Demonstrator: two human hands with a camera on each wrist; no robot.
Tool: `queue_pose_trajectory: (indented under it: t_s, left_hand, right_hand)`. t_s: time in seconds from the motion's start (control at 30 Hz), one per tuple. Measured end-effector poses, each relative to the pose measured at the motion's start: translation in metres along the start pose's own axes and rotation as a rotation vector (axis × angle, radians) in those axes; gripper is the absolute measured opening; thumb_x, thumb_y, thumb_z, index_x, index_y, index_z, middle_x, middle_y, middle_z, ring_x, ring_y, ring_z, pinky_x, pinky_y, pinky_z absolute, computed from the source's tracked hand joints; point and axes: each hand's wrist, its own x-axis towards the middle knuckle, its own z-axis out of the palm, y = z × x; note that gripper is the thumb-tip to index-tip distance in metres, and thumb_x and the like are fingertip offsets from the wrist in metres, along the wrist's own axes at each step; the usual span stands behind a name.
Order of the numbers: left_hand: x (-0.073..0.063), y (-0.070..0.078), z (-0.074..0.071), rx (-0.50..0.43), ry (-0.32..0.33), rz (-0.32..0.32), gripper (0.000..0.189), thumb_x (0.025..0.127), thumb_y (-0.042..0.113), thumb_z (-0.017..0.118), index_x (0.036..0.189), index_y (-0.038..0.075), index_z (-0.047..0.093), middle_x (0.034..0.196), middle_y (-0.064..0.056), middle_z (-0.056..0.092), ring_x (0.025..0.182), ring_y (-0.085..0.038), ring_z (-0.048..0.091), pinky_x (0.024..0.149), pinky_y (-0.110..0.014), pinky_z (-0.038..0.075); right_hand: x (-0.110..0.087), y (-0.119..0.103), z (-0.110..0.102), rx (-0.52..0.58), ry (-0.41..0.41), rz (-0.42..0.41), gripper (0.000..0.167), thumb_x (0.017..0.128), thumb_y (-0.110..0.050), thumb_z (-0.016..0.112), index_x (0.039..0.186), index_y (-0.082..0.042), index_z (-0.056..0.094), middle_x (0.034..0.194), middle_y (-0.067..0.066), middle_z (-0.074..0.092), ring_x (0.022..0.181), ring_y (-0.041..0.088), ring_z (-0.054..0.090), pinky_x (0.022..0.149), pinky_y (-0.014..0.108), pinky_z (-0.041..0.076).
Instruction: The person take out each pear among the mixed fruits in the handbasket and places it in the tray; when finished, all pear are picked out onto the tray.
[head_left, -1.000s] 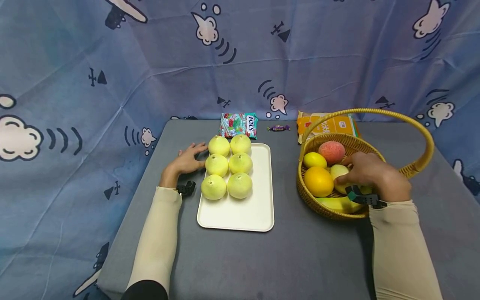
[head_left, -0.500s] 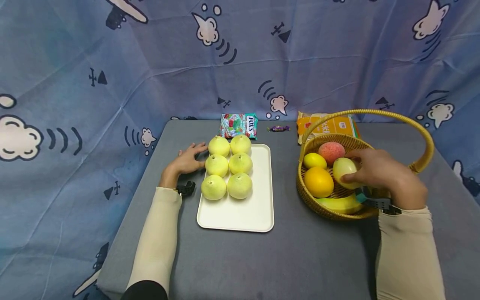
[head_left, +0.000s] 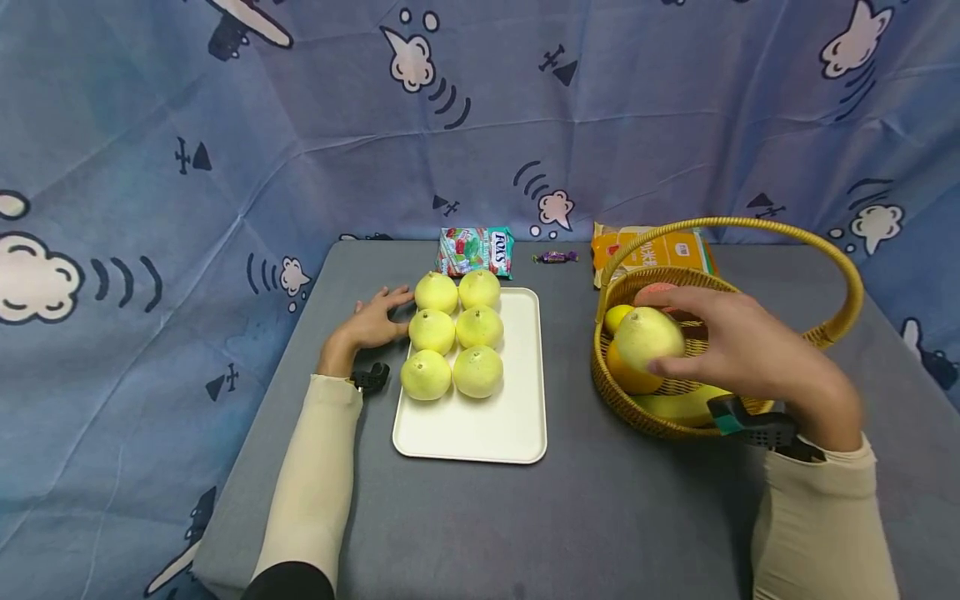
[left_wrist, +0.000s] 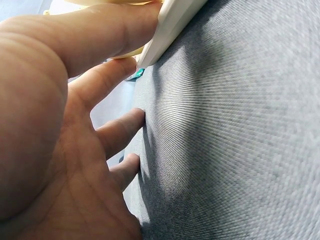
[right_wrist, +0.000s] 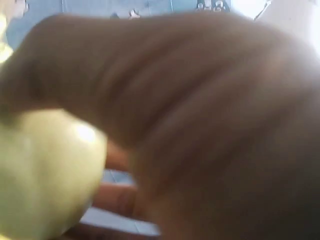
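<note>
My right hand [head_left: 750, 342] grips a round pale yellow-green fruit [head_left: 647, 337] between thumb and fingers, raised over the left half of the wicker basket [head_left: 637, 419]. In the right wrist view the same fruit [right_wrist: 50, 175] is blurred. Below it in the basket lie an orange [head_left: 626, 375], a lemon [head_left: 613, 317], a banana [head_left: 678, 408] and a partly hidden peach [head_left: 657, 287]. My left hand [head_left: 367, 325] rests spread at the left edge of the white tray [head_left: 525, 417], its thumb and forefinger at the rim. Several matching fruits [head_left: 480, 372] stand in two columns on the tray.
Behind the tray lies a green candy bag [head_left: 475, 252]. A small purple wrapped candy [head_left: 556, 257] sits to its right. An orange snack packet [head_left: 660, 250] is behind the basket, whose tall handle [head_left: 787, 229] arches over. A patterned curtain [head_left: 337, 183] backs the grey table [head_left: 465, 533].
My right hand has lifted the pale fruit from among the others in the basket and carried it left, over the orange. The left hand stays at the tray.
</note>
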Motion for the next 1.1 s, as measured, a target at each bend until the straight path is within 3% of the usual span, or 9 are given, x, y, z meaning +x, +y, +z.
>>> queue_pose_trajectory:
  t_s: [0.13,0.33,0.67,0.93,1.1]
  left_hand:
    - [0.0,0.0,0.0,0.004,0.001,0.007,0.077,0.105,0.033,0.071,0.172,0.014,0.039,0.184,-0.012,0.02,0.172,-0.043,-0.001,0.129,-0.077,-0.012]
    - [-0.001,0.0,0.001,-0.001,0.004,0.011,0.077,0.105,0.034,0.071,0.172,0.014,0.039,0.184,-0.013,0.021,0.172,-0.043,-0.001,0.129,-0.077,-0.013]
    - [0.0,-0.001,0.0,0.005,0.002,0.01,0.077,0.105,0.035,0.071,0.172,0.015,0.038,0.184,-0.012,0.02,0.172,-0.042,-0.001,0.129,-0.077,-0.012]
    - [-0.001,0.0,-0.002,-0.007,0.002,0.012,0.076,0.105,0.034,0.072,0.172,0.015,0.039,0.184,-0.011,0.02,0.172,-0.043,-0.001,0.129,-0.077,-0.013]
    - [-0.001,-0.001,0.0,-0.007,0.008,0.021,0.076,0.105,0.034,0.072,0.171,0.015,0.04,0.184,-0.011,0.021,0.172,-0.043,0.001,0.129,-0.078,-0.013]
  right_hand:
    - [0.008,-0.014,0.011,0.047,0.047,-0.132,0.063,0.082,-0.026,0.098,0.14,-0.021,0.071,0.125,-0.007,0.073,0.102,0.008,0.063,0.085,0.027,0.06]
    - [0.026,-0.033,0.037,0.214,0.024,-0.23,0.064,0.083,-0.021,0.096,0.141,-0.014,0.071,0.131,-0.003,0.075,0.107,0.011,0.066,0.092,0.03,0.063]
    - [0.051,-0.066,0.093,0.528,-0.012,-0.306,0.069,0.082,-0.019,0.099,0.143,-0.014,0.068,0.138,0.001,0.07,0.126,0.021,0.072,0.102,0.038,0.064]
    - [0.062,-0.091,0.146,0.637,-0.036,-0.378,0.067,0.086,-0.022,0.096,0.146,-0.016,0.065,0.141,0.001,0.068,0.129,0.019,0.069,0.103,0.034,0.063]
    - [0.066,-0.099,0.185,0.691,0.0,-0.414,0.067,0.086,-0.018,0.096,0.145,-0.013,0.064,0.14,0.004,0.068,0.127,0.018,0.068,0.104,0.035,0.063]
